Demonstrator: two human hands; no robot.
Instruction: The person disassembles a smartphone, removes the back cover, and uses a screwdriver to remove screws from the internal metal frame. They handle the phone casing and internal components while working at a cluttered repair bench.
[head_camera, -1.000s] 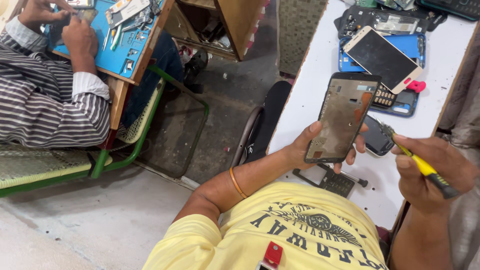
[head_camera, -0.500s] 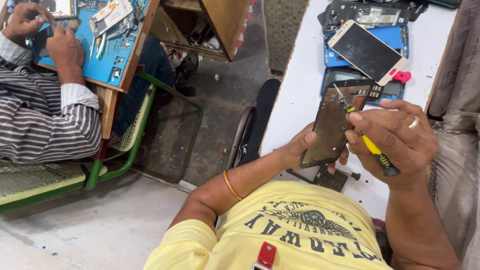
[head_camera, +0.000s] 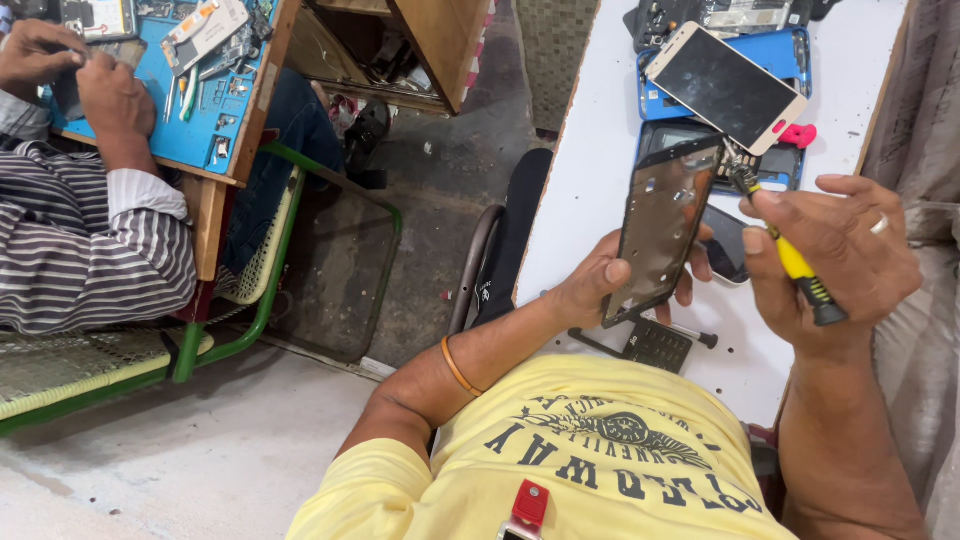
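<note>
**Screwdriver tip at a phone's top corner**

Left hand (head_camera: 600, 285) grips an opened phone (head_camera: 660, 230) upright above the white table's (head_camera: 590, 190) near edge — right hand (head_camera: 835, 255) is closed round a yellow screwdriver (head_camera: 785, 250), tip touching the phone's upper corner.

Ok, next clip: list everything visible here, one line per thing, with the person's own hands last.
phone frame: 1, dark, upright in the left hand
screwdriver: 1, yellow handle, in the right hand, tip at the frame's top corner
phone with pale rim: 1, lying on blue parts at the table's far end
white table: 1, under the hands
co-worker's striped sleeve: 1, far left, at a blue work mat
green chair frame: 1, left
left hand: grips the frame
right hand: grips the screwdriver
</note>
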